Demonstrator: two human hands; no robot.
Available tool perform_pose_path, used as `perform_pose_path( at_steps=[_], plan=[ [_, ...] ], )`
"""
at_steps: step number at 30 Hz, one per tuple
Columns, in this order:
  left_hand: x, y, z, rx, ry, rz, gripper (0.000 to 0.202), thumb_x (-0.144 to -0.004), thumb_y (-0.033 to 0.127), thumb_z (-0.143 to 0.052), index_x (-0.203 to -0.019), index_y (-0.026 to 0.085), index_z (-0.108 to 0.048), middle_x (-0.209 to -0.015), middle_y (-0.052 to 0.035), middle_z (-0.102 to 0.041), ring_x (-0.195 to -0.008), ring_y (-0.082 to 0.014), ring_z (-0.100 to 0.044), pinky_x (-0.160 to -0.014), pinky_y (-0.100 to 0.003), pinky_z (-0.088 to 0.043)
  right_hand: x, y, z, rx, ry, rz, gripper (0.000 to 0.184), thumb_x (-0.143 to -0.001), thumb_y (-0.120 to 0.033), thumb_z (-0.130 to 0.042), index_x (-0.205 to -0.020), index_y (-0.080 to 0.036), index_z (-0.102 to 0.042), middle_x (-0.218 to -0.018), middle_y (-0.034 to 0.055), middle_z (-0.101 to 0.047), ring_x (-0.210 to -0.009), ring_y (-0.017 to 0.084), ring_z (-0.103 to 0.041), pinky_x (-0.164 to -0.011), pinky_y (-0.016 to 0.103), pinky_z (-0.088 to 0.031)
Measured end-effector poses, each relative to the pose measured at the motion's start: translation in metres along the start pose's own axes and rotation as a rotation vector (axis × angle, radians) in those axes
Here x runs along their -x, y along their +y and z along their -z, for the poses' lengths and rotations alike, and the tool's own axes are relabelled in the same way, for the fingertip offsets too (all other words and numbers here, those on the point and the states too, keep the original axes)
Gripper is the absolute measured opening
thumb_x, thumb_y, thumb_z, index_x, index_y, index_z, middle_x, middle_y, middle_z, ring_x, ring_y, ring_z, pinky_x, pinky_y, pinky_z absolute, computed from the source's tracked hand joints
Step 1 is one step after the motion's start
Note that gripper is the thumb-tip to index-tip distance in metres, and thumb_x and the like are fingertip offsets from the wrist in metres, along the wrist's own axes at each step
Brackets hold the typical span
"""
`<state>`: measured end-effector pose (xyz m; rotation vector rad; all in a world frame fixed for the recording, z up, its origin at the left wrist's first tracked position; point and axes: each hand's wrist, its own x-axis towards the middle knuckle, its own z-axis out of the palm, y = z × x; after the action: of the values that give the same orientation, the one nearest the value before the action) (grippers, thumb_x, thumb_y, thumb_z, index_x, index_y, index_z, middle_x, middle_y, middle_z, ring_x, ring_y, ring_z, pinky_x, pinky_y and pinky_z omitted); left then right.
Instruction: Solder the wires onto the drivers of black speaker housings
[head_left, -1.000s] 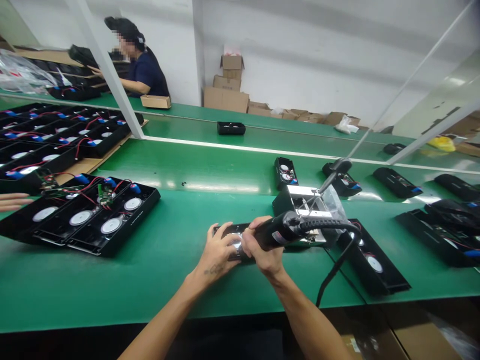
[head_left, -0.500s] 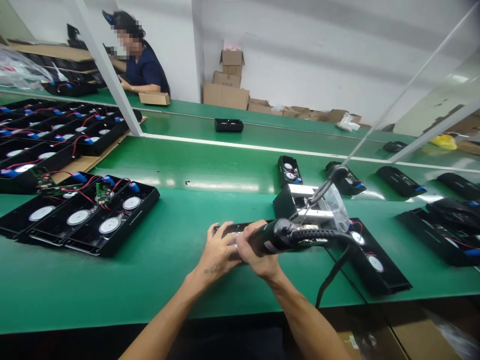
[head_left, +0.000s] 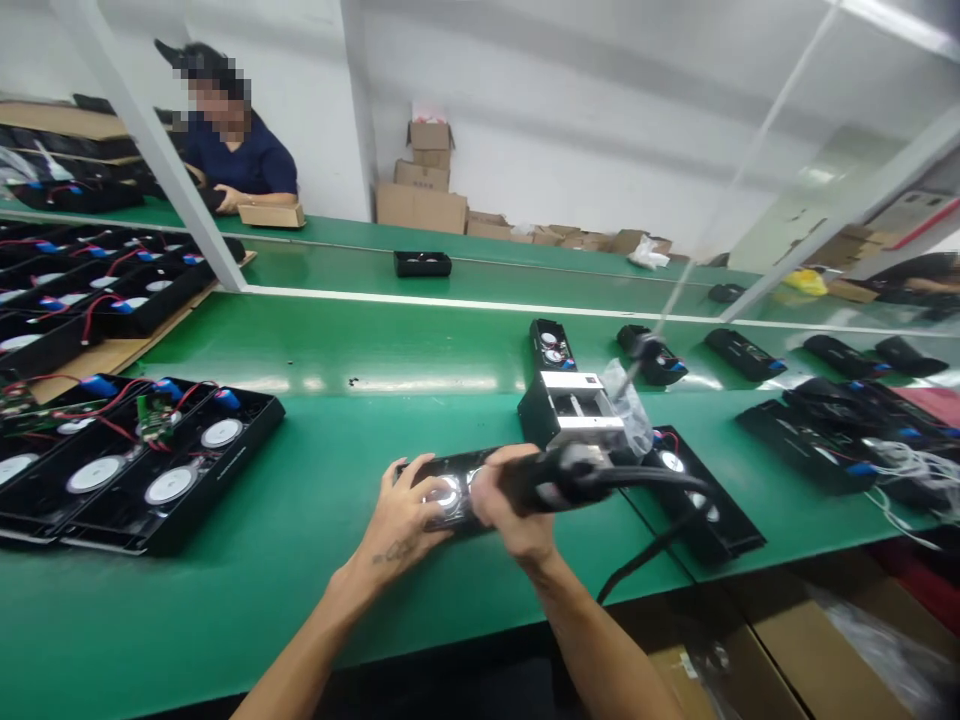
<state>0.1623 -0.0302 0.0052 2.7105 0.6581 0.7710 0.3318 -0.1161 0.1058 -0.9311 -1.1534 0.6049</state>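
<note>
My right hand (head_left: 519,512) is wrapped round a black corded electric screwdriver (head_left: 541,482), tilted over a black speaker housing (head_left: 466,464). The tool's tip is hidden behind my fingers. At the housing's left end, my left hand (head_left: 401,510) grips its edges, thumb in front and fingers across the top. Light reflects off the round silvery parts inside the housing. A thick black cord (head_left: 660,550) loops down from the screwdriver's rear. Just behind the tool stands a black box-shaped device (head_left: 541,408) with a white top.
Open housings (head_left: 217,470) with white speaker cones, red wires and blue connectors lie left. Another housing (head_left: 712,510) lies right, with more along the belt (head_left: 435,340). A hanging rod (head_left: 697,240) and white posts (head_left: 161,150) cross the view. A co-worker (head_left: 240,160) sits across.
My view has swung right, so the bench things sit further left. More of the speaker housing shows between my hands. Both hands keep their hold. The co-worker has turned more towards the bench.
</note>
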Motion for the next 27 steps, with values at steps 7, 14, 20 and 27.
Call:
perform_pose_path(
  at_steps=[7,14,20,27],
  plan=[
    [0.02,-0.017,0.015,-0.1,-0.056,-0.038,0.018,-0.084,0.023,-0.082,-0.097,0.024,-0.071,-0.131,-0.0089,-0.071,-0.149,-0.0431,-0.045,-0.118,-0.078,-0.028,-0.037,-0.024,0.116,0.352,0.71,0.267,0.025,-0.084,-0.027,-0.079,-0.099,-0.02,-0.061,-0.053,-0.0104,-0.055,-0.042,0.011,-0.051,-0.053,0.03,-0.047],
    [-0.006,0.02,0.017,-0.18,-0.06,-0.043,0.04,-0.086,0.04,-0.084,-0.116,0.022,-0.066,-0.117,-0.008,-0.076,-0.14,-0.0412,-0.055,-0.122,-0.08,-0.024,-0.039,-0.008,0.144,0.318,0.549,0.139,0.029,-0.08,-0.03,-0.083,-0.09,-0.02,-0.058,-0.049,-0.0095,-0.056,-0.038,0.01,-0.048,-0.046,0.027,-0.041],
    [-0.009,0.039,0.001,-0.267,-0.067,-0.044,0.019,-0.096,0.037,-0.073,-0.101,0.019,-0.072,-0.096,-0.0061,-0.079,-0.117,-0.0312,-0.07,-0.123,-0.067,-0.036,-0.01,-0.026,0.097,-0.002,0.345,0.068,0.022,-0.088,-0.022,-0.076,-0.103,-0.024,-0.059,-0.054,-0.0121,-0.048,-0.039,0.008,-0.044,-0.043,0.023,-0.038],
    [-0.007,0.037,-0.002,-0.221,-0.049,-0.037,0.01,-0.097,0.031,-0.072,-0.098,0.021,-0.072,-0.092,-0.0033,-0.078,-0.107,-0.0244,-0.072,-0.124,-0.059,-0.039,0.008,-0.008,0.042,-0.174,0.204,0.088,0.017,-0.098,-0.022,-0.065,-0.11,-0.028,-0.055,-0.06,-0.0117,-0.046,-0.043,0.007,-0.043,-0.045,0.022,-0.04]
  ],
)
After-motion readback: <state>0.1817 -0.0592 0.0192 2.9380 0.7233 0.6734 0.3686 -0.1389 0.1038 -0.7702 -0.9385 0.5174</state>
